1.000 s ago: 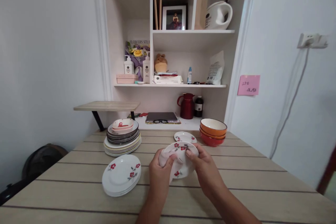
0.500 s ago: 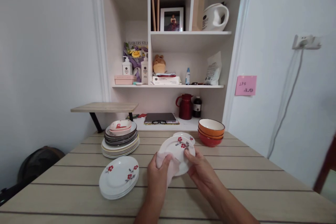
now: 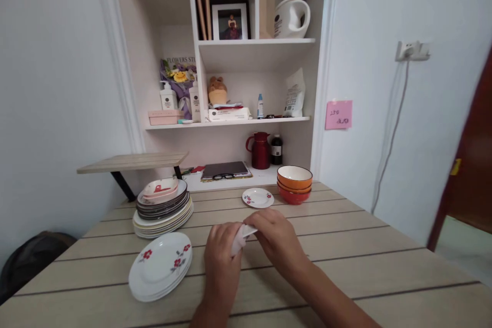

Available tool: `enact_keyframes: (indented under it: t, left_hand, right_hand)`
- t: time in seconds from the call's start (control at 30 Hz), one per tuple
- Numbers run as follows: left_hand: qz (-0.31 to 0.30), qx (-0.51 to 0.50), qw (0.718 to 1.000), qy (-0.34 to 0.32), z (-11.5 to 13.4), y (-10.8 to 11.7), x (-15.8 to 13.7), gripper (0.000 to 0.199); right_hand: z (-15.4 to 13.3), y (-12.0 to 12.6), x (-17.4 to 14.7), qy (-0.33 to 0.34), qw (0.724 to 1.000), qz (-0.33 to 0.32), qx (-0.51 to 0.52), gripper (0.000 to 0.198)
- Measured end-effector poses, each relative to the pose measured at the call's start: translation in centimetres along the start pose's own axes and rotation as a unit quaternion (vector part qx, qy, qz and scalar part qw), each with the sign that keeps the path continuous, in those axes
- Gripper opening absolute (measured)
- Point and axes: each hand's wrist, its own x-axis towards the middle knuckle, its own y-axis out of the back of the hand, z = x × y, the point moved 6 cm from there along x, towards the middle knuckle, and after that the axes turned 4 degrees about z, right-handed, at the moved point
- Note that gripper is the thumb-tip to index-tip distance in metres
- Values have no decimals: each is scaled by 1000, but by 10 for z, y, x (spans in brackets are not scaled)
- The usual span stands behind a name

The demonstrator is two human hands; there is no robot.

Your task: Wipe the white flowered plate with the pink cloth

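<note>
- The work in hand looks like wiping a plate (image 3: 249, 230) with a pale cloth (image 3: 237, 242); I judge it partway through, since the plate is up between both hands and not set down.
- The plate is above the near middle of the table (image 3: 346, 253), tilted almost edge-on, so only a thin white strip shows and its face cannot be checked.
- A low stack of flowered plates (image 3: 157, 269) lies to the left of the hands, and a lone plate (image 3: 258, 198) lies flat beyond them, just beside the bowls (image 3: 294, 178).
- Which of these are done and which are left cannot be told; the neat low stack and the lone plate could each be either.
- A taller pile (image 3: 163, 219), topped by pink dishes (image 3: 160, 190), and the bowls stand apart from the hands, untouched by them.
- The left hand (image 3: 223, 248) is curled closed, pinching the cloth against the plate's left edge; its fingertips are mostly hidden.
- The right hand (image 3: 277, 238) is closed on the plate's right side, fingers bent over the edge; its thumb is out of sight.
- Neither hand is spread open.
</note>
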Motion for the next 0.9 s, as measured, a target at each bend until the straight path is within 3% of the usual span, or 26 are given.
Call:
enact_keyframes:
  t: [0.1, 0.27, 0.4, 0.57, 0.67, 0.73, 0.8, 0.9]
  left_hand:
    - [32, -45, 992, 112, -13, 1, 0, 14]
    - [39, -133, 944, 300, -31, -5, -4, 29]
    - [38, -176, 919, 352, -32, -10, -6, 29]
    - [38, -216, 894, 392, -37, -15, -10, 33]
    - [20, -247, 873, 420, -39, -20, -14, 40]
    - [21, -262, 864, 430, -40, -21, -16, 42]
    - [33, -259, 866, 427, -40, -20, -17, 41]
    - [38, -216, 887, 407, -40, -16, -15, 36]
  right_hand:
    - [8, 1, 0, -63, 992, 2, 109, 19]
    - [27, -5, -3, -216, 934, 20, 283, 10]
    - [36, -9, -8, -298, 864, 71, 399, 19]
    - [40, -21, -13, -350, 781, 111, 506, 33]
    - [44, -28, -17, -371, 749, 136, 532, 35]
    - [47, -31, -19, -383, 746, 130, 530, 34]
    - [48, -33, -19, -382, 760, 104, 515, 35]
    - [48, -26, -15, -344, 831, 80, 429, 37]
